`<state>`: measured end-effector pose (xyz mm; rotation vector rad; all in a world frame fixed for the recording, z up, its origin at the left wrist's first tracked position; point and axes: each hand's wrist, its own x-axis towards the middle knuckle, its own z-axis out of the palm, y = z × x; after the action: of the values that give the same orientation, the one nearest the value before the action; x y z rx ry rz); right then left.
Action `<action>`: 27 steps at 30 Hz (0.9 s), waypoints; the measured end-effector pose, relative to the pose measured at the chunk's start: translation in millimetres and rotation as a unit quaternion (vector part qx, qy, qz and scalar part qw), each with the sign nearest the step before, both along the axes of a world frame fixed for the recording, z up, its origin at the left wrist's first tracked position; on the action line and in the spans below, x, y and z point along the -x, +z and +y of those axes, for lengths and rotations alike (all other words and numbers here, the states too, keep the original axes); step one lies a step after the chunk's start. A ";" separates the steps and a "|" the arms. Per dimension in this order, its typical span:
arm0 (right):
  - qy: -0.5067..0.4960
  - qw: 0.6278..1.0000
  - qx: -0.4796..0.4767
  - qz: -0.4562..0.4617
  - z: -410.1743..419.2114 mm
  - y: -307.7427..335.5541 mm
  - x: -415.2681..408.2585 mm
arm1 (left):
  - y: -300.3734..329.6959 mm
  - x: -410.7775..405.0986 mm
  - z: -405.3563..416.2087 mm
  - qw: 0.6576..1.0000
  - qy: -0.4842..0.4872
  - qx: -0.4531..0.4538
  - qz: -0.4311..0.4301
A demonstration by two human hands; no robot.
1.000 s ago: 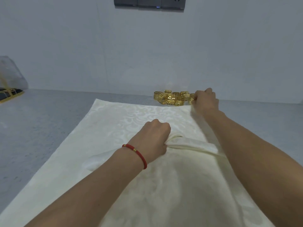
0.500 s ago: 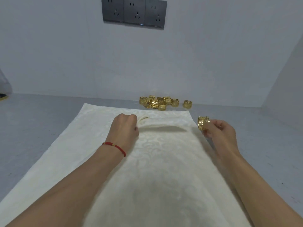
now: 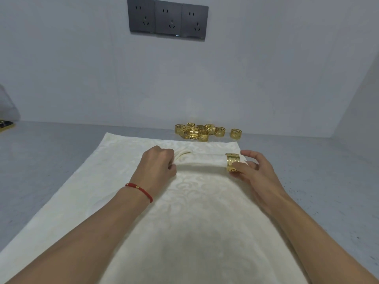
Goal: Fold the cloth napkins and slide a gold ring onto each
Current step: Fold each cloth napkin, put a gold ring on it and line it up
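Note:
A folded cream napkin [image 3: 202, 161] lies as a narrow roll across a larger cream cloth [image 3: 184, 212] spread on the grey table. My left hand [image 3: 159, 163] grips the roll's left end, fingers curled round it. A gold ring [image 3: 233, 162] sits over the roll's right end, pinched between the thumb and fingers of my right hand [image 3: 253, 171]. A pile of several more gold rings [image 3: 202, 131] lies past the cloth's far edge, by the wall.
The grey table [image 3: 51, 160] runs left and right of the cloth. A white wall with a dark triple socket panel [image 3: 167, 18] stands behind. A clear bag [image 3: 8, 107] and a dark object sit at the far left edge.
My right hand brought the ring from beside the cloth to the napkin and put it over the roll's right end. My left hand kept its grip on the left end.

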<state>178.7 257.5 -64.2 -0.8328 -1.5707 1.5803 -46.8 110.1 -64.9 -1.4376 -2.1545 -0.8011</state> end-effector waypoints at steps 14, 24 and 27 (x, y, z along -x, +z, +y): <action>0.021 0.851 -0.440 -0.285 -22.8 7.9 -0.3 | -0.5 -26.8 4.8 0.987 -0.104 0.028 0.121; -0.065 0.936 -0.304 -0.168 -38.4 9.4 14.7 | -6.6 -47.5 9.2 0.972 -0.145 -0.068 0.172; -0.073 0.924 -0.329 -0.183 -38.2 8.3 16.1 | -4.8 -46.5 8.5 0.967 -0.147 -0.099 0.185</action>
<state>162.5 219.3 -55.9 -0.8555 -2.0738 0.7179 -0.3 118.6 -69.8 -1.6699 -1.5625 -0.7513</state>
